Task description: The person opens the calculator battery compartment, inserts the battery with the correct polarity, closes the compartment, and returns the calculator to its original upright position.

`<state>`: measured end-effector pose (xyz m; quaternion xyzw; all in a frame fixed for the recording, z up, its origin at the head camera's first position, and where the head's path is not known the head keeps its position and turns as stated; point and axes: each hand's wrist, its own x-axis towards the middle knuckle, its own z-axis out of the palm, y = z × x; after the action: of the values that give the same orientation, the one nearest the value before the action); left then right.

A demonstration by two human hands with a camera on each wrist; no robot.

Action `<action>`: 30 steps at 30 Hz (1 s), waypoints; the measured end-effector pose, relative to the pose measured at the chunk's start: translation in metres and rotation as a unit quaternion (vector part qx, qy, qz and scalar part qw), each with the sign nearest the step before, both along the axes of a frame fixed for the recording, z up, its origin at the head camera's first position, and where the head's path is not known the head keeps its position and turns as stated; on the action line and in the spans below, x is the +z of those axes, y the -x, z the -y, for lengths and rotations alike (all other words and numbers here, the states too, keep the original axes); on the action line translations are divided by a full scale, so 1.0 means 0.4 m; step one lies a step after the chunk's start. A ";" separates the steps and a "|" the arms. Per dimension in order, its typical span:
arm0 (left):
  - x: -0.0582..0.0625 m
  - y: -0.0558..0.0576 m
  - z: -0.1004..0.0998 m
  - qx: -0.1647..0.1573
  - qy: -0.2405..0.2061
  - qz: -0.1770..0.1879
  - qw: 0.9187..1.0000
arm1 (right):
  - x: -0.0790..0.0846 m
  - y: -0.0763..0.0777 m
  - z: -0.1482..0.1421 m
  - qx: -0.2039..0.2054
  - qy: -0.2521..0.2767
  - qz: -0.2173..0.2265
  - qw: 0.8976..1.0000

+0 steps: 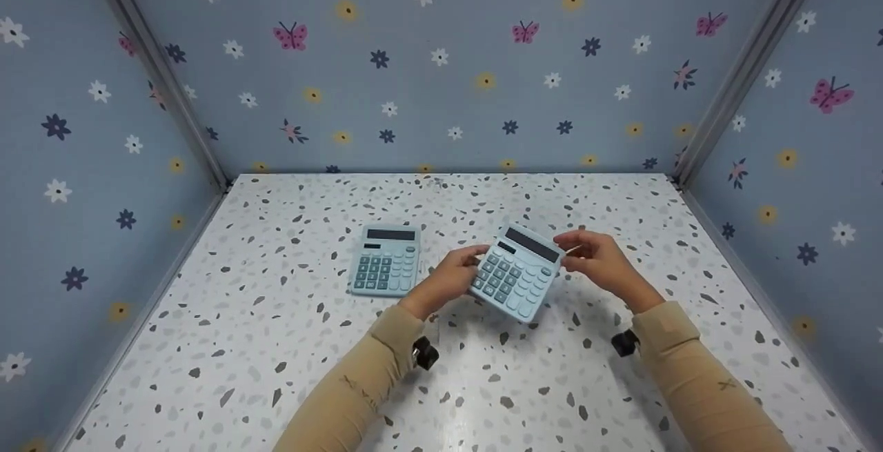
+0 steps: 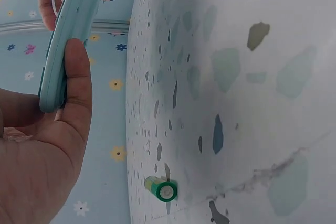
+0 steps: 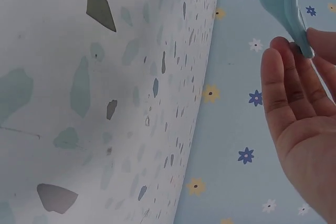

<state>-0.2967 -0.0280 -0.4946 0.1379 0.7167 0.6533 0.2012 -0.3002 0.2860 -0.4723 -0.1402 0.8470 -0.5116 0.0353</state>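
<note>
A light blue calculator (image 1: 519, 272) with a dark display strip is held tilted above the speckled table, keys facing up. My left hand (image 1: 452, 276) grips its left edge; in the left wrist view the thumb lies along its underside and the fingers (image 2: 21, 109) are on the other side. At its upper right corner, my right hand (image 1: 597, 259) pinches the edge between thumb and fingertips, as the right wrist view shows. A second, matching calculator (image 1: 386, 261) lies flat on the table, left of my left hand.
A green battery (image 2: 161, 189) rests on the table (image 1: 276, 341) in the left wrist view. Blue flowered panels (image 1: 441, 79) enclose the table at the back and both sides, with grey metal posts (image 1: 748, 65) at the rear corners.
</note>
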 end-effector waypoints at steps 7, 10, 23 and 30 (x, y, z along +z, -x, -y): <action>0.006 0.002 0.041 -0.010 -0.014 0.018 1.000 | 0.003 -0.009 0.018 0.067 -0.015 -0.020 0.997; 0.009 0.003 0.055 -0.010 -0.013 0.017 1.000 | 0.004 -0.014 0.028 0.087 -0.022 -0.027 0.996; 0.002 0.008 0.077 0.001 -0.046 0.081 0.996 | -0.002 -0.023 0.044 0.107 -0.066 -0.108 0.986; 0.001 0.008 0.087 0.005 -0.035 0.089 0.995 | -0.003 -0.025 0.044 0.138 -0.049 -0.081 0.986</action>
<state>-0.3001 -0.0630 -0.4944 0.0822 0.6735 0.6884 0.2563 -0.2902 0.2684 -0.4736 -0.2946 0.8436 -0.4469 0.0435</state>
